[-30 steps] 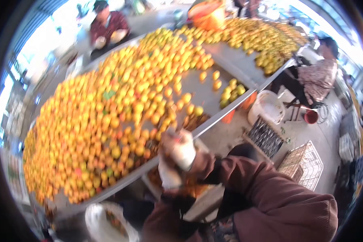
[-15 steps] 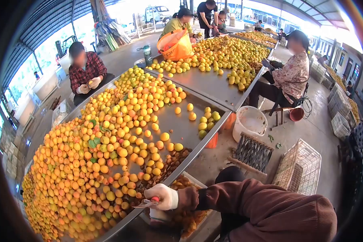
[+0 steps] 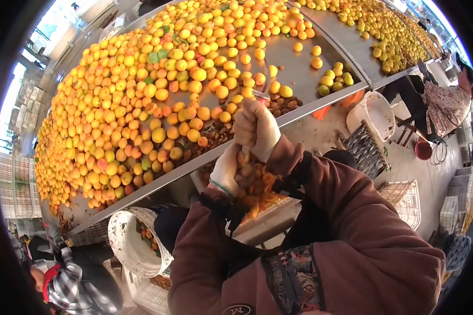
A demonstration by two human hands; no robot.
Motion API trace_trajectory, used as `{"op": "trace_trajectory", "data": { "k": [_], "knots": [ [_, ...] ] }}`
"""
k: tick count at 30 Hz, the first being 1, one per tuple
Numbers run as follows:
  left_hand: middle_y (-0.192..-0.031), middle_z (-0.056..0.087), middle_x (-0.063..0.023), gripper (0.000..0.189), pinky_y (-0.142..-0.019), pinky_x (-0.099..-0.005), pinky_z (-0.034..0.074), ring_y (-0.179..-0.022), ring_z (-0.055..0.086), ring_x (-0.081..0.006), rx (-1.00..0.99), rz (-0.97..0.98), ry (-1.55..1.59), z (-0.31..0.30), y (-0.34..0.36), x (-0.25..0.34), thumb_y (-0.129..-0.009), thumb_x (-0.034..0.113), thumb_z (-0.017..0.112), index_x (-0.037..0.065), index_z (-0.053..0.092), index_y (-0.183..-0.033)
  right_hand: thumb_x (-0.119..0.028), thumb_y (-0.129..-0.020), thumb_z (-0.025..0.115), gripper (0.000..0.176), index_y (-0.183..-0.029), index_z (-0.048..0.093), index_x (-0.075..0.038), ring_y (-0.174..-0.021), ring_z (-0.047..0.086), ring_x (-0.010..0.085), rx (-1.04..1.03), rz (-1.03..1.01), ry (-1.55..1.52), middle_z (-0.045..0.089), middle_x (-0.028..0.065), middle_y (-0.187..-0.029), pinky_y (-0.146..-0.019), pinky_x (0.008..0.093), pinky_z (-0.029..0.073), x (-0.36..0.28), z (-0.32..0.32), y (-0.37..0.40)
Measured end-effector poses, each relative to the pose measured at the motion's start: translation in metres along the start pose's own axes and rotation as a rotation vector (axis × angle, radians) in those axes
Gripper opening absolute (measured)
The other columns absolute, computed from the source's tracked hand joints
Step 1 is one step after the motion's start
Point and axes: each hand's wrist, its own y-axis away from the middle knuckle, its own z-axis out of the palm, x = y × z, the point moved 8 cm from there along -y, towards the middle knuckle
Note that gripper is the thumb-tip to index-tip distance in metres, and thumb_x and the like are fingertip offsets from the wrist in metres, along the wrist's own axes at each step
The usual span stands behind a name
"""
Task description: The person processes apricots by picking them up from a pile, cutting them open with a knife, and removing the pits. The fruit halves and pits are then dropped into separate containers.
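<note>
My right hand (image 3: 256, 126), in a white glove, is closed around a knife; its metal blade (image 3: 261, 95) sticks up above the fist, over the table edge. My left hand (image 3: 227, 169), gloved with a green-edged cuff, is just below and touches or nearly touches the right. Its fingers are curled, and what they hold is blurred and partly hidden. Beneath both hands lie orange apricot pieces (image 3: 263, 206) in a container whose sides are mostly covered. Whole apricots (image 3: 136, 118) cover much of the metal table (image 3: 335, 50) in front of me.
The raised table rim (image 3: 168, 176) runs diagonally before me. A white bucket (image 3: 122, 241) stands left of my legs. To the right are a woven stool (image 3: 366, 152), a white tub (image 3: 370, 118) and a plastic crate (image 3: 404, 199). Other people sit at right and lower left.
The view has tilted down and turned left. My left hand, mostly hidden before, now shows close against the right. The right fist has turned so the knife blade points up.
</note>
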Motion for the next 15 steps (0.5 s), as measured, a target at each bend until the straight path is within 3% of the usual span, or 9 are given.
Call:
{"op": "trace_trajectory", "data": {
  "k": [2, 3, 4, 6, 8, 9, 10, 11, 15],
  "knots": [
    [-0.062, 0.050, -0.0020, 0.024, -0.036, -0.0232, 0.028, -0.039, 0.034, -0.0090, 0.192, 0.214, -0.565, 0.008, 0.002, 0.021, -0.098, 0.030, 0.050, 0.010, 0.052, -0.110, -0.027, -0.095, 0.048, 0.032, -0.068, 0.035, -0.018, -0.043, 0.021, 0.0083, 0.012, 0.005, -0.032, 0.023, -0.0059, -0.056, -0.039, 0.0262, 0.017, -0.002, -0.008, -0.005],
    [-0.060, 0.049, -0.0020, 0.034, -0.036, -0.0233, 0.026, -0.039, 0.034, -0.0096, 0.396, 0.151, -0.468, 0.016, 0.008, 0.022, -0.098, 0.044, 0.049, 0.011, 0.053, -0.098, -0.029, -0.096, 0.048, 0.033, -0.067, 0.033, -0.018, -0.043, 0.020, 0.0082, 0.008, -0.022, -0.021, 0.023, -0.0060, -0.056, -0.039, 0.0261, 0.016, -0.005, -0.006, -0.006],
    [-0.060, 0.049, -0.0020, 0.034, -0.036, -0.0233, 0.026, -0.039, 0.034, -0.0096, 0.401, 0.162, -0.471, 0.018, 0.005, 0.021, -0.098, 0.044, 0.049, 0.011, 0.053, -0.098, -0.030, -0.096, 0.048, 0.035, -0.067, 0.032, -0.018, -0.044, 0.019, 0.0081, 0.001, -0.052, -0.011, 0.022, -0.0060, -0.056, -0.040, 0.0261, 0.015, -0.010, -0.002, -0.006],
    [-0.061, 0.050, -0.0014, 0.043, -0.038, -0.0232, 0.029, -0.041, 0.037, -0.0095, 0.500, 0.262, -0.231, 0.006, 0.007, 0.024, -0.099, 0.052, 0.043, 0.012, 0.053, -0.090, -0.031, -0.095, 0.053, 0.033, -0.068, 0.041, -0.016, -0.044, 0.032, 0.0086, -0.077, -0.026, 0.089, 0.035, -0.0064, -0.056, -0.041, 0.0249, 0.026, -0.011, 0.013, -0.003],
    [-0.061, 0.051, -0.0025, 0.042, -0.042, -0.0249, 0.033, -0.043, 0.041, -0.0106, 0.487, 0.376, -0.248, 0.000, 0.010, 0.034, -0.099, 0.052, 0.043, 0.012, 0.053, -0.089, -0.030, -0.091, 0.060, 0.025, -0.076, 0.056, -0.010, -0.050, 0.050, 0.0135, 0.305, -0.312, 0.848, 0.052, 0.0000, -0.060, -0.048, 0.0288, 0.043, -0.030, 0.006, 0.008],
    [-0.067, 0.055, -0.0032, 0.043, -0.047, -0.0260, 0.038, -0.050, 0.047, -0.0113, 0.463, 0.456, -0.219, -0.006, 0.012, 0.043, -0.099, 0.052, 0.043, 0.011, 0.055, -0.093, -0.029, -0.087, 0.066, 0.022, -0.087, 0.063, -0.007, -0.065, 0.064, 0.0235, 0.247, -0.464, 1.180, 0.064, 0.0094, -0.071, -0.063, 0.0340, 0.052, -0.031, 0.014, 0.016],
    [-0.073, 0.059, -0.0039, 0.045, -0.052, -0.0271, 0.043, -0.057, 0.054, -0.0121, 0.437, 0.537, -0.192, -0.010, 0.014, 0.051, -0.099, 0.052, 0.044, 0.009, 0.057, -0.096, -0.030, -0.084, 0.069, 0.022, -0.090, 0.063, -0.009, -0.074, 0.067, 0.0318, 0.227, -0.421, 1.483, 0.065, 0.0150, -0.078, -0.068, 0.0392, 0.052, -0.023, 0.014, 0.020],
    [-0.092, 0.063, -0.0054, 0.047, -0.066, -0.0284, 0.050, -0.079, 0.061, -0.0132, 0.477, 0.638, -0.175, 0.003, 0.023, 0.057, -0.100, 0.049, 0.044, 0.006, 0.060, -0.107, -0.029, -0.083, 0.069, 0.023, -0.093, 0.062, -0.009, -0.078, 0.067, 0.0339, 0.170, -0.375, 1.586, 0.066, 0.0155, -0.081, -0.069, 0.0407, 0.052, -0.015, 0.023, 0.024],
    [-0.101, 0.063, -0.0057, 0.046, -0.080, -0.0293, 0.051, -0.093, 0.062, -0.0152, 0.527, 0.768, -0.421, -0.025, 0.022, 0.065, -0.102, 0.044, 0.042, 0.003, 0.061, -0.111, -0.025, -0.079, 0.071, 0.037, -0.108, 0.055, -0.010, -0.082, 0.067, 0.0359, 0.009, -0.365, 1.769, 0.068, 0.0161, -0.086, -0.072, 0.0445, 0.053, 0.009, 0.022, 0.024]
  ]
}}
